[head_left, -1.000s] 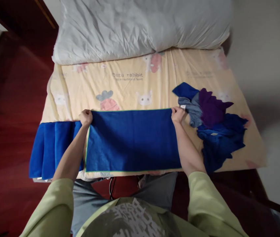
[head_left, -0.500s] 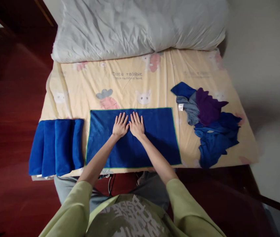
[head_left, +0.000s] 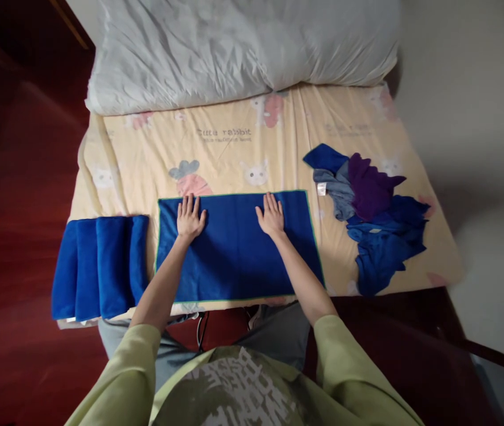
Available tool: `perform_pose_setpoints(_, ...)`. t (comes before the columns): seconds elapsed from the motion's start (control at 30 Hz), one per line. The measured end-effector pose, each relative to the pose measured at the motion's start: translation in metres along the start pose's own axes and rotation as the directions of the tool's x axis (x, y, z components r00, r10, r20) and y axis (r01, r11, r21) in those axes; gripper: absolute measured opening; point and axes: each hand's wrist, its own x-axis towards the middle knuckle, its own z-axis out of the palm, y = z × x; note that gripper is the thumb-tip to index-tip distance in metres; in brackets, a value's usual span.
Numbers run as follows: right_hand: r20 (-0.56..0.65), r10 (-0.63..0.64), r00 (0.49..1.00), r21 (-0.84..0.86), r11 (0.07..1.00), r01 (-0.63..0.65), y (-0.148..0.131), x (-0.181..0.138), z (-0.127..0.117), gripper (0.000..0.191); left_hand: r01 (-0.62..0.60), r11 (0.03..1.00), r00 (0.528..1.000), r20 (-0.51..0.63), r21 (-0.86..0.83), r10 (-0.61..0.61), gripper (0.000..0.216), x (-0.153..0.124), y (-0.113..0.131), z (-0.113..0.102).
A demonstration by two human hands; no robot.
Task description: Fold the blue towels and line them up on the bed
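A blue towel (head_left: 234,254) with a thin green edge lies spread flat on the bed in front of me. My left hand (head_left: 190,219) rests palm down on its upper left part, fingertips at the far edge and thumb apart. On the upper right part lies my right hand (head_left: 271,215), also flat, its fingers reaching the far edge. Neither hand grasps anything. Left of the towel, several folded blue towels (head_left: 112,263) sit side by side, overlapping.
To the right is a heap of crumpled cloths: a purple cloth (head_left: 371,186), a grey-blue cloth (head_left: 338,192) and blue cloths (head_left: 383,248). A large pale grey bedding bundle (head_left: 243,53) spans the back of the yellow printed bed sheet (head_left: 225,151). A wall (head_left: 478,148) stands at right.
My hands have slid apart over the towel from its middle, the left one leftward and the right one rightward. The towel stays flat, and the view has shifted slightly.
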Motion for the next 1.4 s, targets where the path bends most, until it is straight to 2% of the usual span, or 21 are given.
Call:
perform_pose_setpoints(0.17, -0.062, 0.121, 0.991, -0.092, 0.988, -0.126, 0.067, 0.009, -0.026, 0.069, 0.116, 0.993, 0.992, -0.047, -0.009, -0.116, 0.071, 0.004, -0.035, -0.015)
perform_pose_setpoints(0.27, -0.075, 0.159, 0.984, -0.162, 0.972, -0.17, 0.09, 0.013, -0.033, 0.068, 0.172, 0.985, 0.985, -0.032, 0.017, -0.171, 0.072, 0.006, -0.049, -0.025)
perform_pose_setpoints(0.5, -0.082, 0.164, 0.983, -0.275, 0.944, -0.181, 0.099, 0.014, -0.027, 0.068, 0.162, 0.984, 0.987, -0.012, 0.079, -0.162, 0.072, 0.008, -0.062, -0.027)
perform_pose_setpoints(0.6, -0.04, 0.195, 0.98, -0.3, 0.933, -0.198, 0.096, 0.017, -0.032, 0.068, 0.154, 0.983, 0.987, 0.026, 0.1, -0.157, 0.073, 0.009, -0.062, -0.028)
perform_pose_setpoints(0.7, 0.022, 0.19, 0.981, -0.292, 0.94, -0.176, 0.074, 0.021, -0.042, 0.068, 0.142, 0.983, 0.989, 0.028, 0.117, -0.146, 0.072, 0.008, -0.045, -0.032)
perform_pose_setpoints(0.8, 0.042, 0.015, 0.999, -0.232, 0.973, -0.005, 0.019, 0.009, -0.045, 0.066, 0.03, 0.995, 0.999, 0.019, 0.1, -0.032, 0.071, -0.004, -0.003, -0.032)
perform_pose_setpoints(0.93, 0.069, -0.209, 0.976, -0.133, 0.967, 0.216, -0.072, -0.046, -0.026, 0.064, -0.17, 0.984, 0.984, 0.058, 0.061, 0.167, 0.067, -0.048, 0.07, -0.019)
perform_pose_setpoints(1.0, 0.119, -0.254, 0.96, -0.096, 0.959, 0.265, -0.1, -0.081, -0.008, 0.062, -0.211, 0.975, 0.975, 0.082, 0.062, 0.206, 0.065, -0.077, 0.097, -0.007)
perform_pose_setpoints(1.07, 0.178, -0.23, 0.957, -0.078, 0.966, 0.247, -0.111, -0.11, 0.009, 0.063, -0.204, 0.977, 0.974, 0.115, 0.07, 0.195, 0.063, -0.105, 0.111, 0.005)
perform_pose_setpoints(1.17, 0.167, -0.202, 0.965, -0.079, 0.973, 0.217, -0.105, -0.132, 0.025, 0.065, -0.158, 0.984, 0.982, 0.116, 0.083, 0.148, 0.061, -0.133, 0.114, 0.021)
perform_pose_setpoints(1.27, 0.131, -0.211, 0.969, -0.07, 0.973, 0.221, -0.099, -0.134, 0.029, 0.065, -0.156, 0.984, 0.985, 0.083, 0.081, 0.149, 0.06, -0.14, 0.108, 0.027)
perform_pose_setpoints(1.4, 0.093, -0.208, 0.974, -0.031, 0.977, 0.212, -0.098, -0.132, 0.027, 0.062, -0.155, 0.985, 0.987, 0.055, 0.074, 0.151, 0.06, -0.141, 0.092, 0.021)
